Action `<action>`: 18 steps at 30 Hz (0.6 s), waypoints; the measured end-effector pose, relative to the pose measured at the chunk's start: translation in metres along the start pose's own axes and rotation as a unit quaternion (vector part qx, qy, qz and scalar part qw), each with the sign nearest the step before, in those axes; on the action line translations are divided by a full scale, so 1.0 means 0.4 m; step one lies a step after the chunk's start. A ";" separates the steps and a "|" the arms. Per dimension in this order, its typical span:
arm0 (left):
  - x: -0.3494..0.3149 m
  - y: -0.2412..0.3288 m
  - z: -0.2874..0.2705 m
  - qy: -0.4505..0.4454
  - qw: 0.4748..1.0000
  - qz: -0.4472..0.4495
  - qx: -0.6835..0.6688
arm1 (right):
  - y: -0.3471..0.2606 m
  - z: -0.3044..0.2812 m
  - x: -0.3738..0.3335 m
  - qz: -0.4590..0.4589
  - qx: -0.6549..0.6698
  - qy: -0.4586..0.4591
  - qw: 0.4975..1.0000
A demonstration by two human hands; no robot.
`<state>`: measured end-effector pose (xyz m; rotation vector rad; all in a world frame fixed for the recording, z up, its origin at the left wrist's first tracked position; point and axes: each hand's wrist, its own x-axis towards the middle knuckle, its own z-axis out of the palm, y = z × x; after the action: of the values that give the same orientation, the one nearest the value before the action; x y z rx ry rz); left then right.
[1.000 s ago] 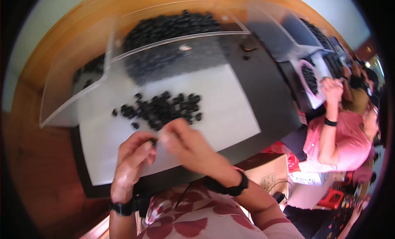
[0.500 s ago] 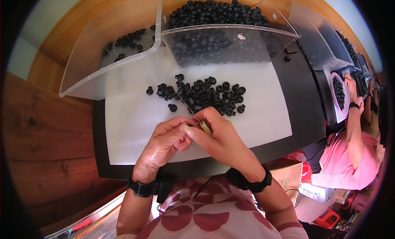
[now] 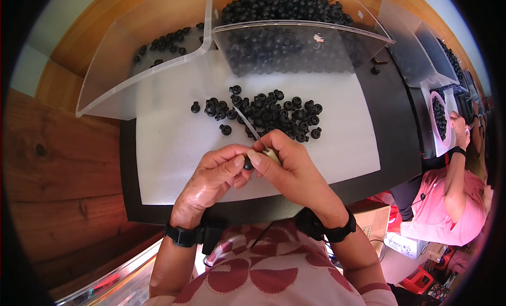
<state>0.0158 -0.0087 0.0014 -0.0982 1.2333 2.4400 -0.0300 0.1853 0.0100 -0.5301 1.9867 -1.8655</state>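
Between the thumb and fingers of my left hand [image 3: 215,169] is a small round black part [image 3: 247,163], mostly covered by fingertips. My right hand [image 3: 295,169] is closed round the pale yellow handle of a thin knife [image 3: 251,126]. Its narrow blade points up and left, over a loose pile of black parts [image 3: 271,112]. These are small balls with a short neck, seemingly moulded. My right thumb meets the part from the other side, so both hands touch at it. Under the pile lies a white sheet [image 3: 171,158].
Behind the pile, a clear bin [image 3: 303,26] is heaped with black parts; another clear bin [image 3: 97,95] at left holds several. One stray part [image 3: 375,70] rests on the dark table. At right, a co-worker in a pink shirt [image 3: 437,206] works beside a pink-rimmed basket [image 3: 451,140].
The small black part now shows between my fingertips, where it was hidden before. The knife blade shows broader, and my hands have shifted slightly. The co-worker's arm has moved lower.
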 end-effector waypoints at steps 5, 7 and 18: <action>0.002 -0.003 0.005 0.022 1.000 0.002 -0.005 | 0.001 0.005 -0.007 -0.007 -0.009 0.025 1.000; 0.001 -0.002 0.003 0.020 1.000 0.008 -0.007 | -0.034 -0.014 -0.025 0.033 -0.016 0.017 0.999; 0.006 -0.010 -0.008 0.012 0.999 0.032 -0.041 | -0.045 -0.019 -0.095 -0.052 -0.176 -0.033 0.982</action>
<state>0.0149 -0.0082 -0.0042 -0.1135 1.1623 2.5528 -0.0004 0.2100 0.0287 -0.7977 2.2953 -1.5305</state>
